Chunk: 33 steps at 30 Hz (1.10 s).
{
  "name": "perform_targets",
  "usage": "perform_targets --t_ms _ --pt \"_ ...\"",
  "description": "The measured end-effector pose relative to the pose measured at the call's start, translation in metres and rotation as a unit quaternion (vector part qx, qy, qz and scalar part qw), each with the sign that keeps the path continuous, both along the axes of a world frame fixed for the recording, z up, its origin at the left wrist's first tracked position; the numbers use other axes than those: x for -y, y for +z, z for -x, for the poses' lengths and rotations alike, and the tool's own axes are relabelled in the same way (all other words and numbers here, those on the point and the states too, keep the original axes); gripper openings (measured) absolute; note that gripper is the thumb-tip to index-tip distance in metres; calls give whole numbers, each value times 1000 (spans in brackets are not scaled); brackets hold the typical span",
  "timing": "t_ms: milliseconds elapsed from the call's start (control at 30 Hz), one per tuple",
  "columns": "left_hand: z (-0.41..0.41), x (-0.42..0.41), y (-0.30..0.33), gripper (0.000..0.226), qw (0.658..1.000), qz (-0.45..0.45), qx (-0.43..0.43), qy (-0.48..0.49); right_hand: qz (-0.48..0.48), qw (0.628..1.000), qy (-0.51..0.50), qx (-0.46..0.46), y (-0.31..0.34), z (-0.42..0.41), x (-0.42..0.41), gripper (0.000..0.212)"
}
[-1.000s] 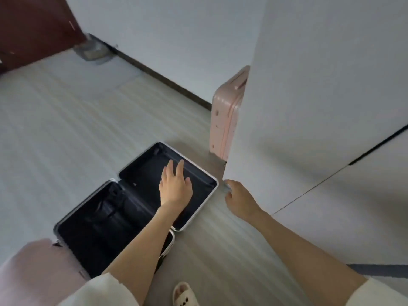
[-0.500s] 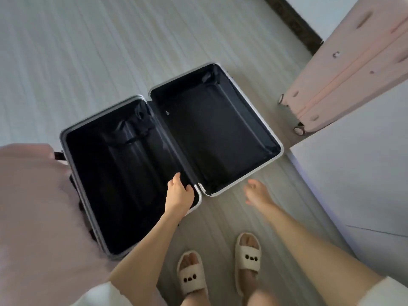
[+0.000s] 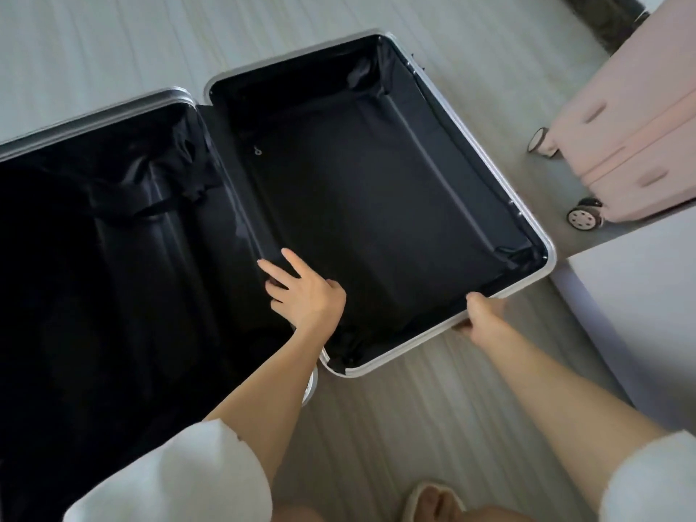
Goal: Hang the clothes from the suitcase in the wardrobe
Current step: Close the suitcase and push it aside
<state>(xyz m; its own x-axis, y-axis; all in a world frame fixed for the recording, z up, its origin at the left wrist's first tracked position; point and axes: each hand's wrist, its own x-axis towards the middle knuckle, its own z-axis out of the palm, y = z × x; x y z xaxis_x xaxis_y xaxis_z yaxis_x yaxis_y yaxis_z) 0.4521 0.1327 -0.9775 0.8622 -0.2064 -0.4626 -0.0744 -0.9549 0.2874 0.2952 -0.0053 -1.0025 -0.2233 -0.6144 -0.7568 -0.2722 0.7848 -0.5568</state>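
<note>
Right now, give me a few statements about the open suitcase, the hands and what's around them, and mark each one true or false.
1. The black suitcase lies open on the floor, both halves showing dark lining. True.
2. The right hand is flat on the floor, clear of the case. False: its grip is on the silver rim of the right half.
3. The left hand rests with spread fingers near the hinge. True.
4. Folded bright clothes fill the right half. False: only dark lining shows there.
5. A pink suitcase stands beyond the open case. True.
</note>
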Motion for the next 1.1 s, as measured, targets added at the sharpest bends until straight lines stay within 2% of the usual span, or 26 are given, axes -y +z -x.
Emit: perform_targets --t_ms 100,233,367,500,600,700,833,900,967,1100 --pt "-4 17 -3 85 1000 -5 2 11 18 1000 19 -2 -2 -6 20 44" --pt "-15 45 3 86 999 32 -26 16 63 996 58 19 14 -23 64 41" --pt "-28 68 17 86 992 83 -91 18 168 982 86 11 49 -43 101 24" --pt "-41 88 52 79 987 116 -103 -45 277 950 138 -32 104 -64 120 29" --pt "-51 111 100 72 977 183 -44 -98 352 916 186 -43 152 -81 123 48" --pt "-65 125 153 76 961 239 26 -138 409 879 243 -26 191 -100 118 58" --pt "-85 118 216 81 918 304 193 -168 469 820 329 -18 227 -124 117 69" --pt "-98 110 238 86 888 293 302 -184 491 792 364 -9 237 -133 113 74" --pt "-110 104 254 90 866 274 374 -187 509 768 388 19 239 -139 107 77" --pt "-133 102 290 95 848 217 435 -211 516 735 439 24 232 -140 98 75"
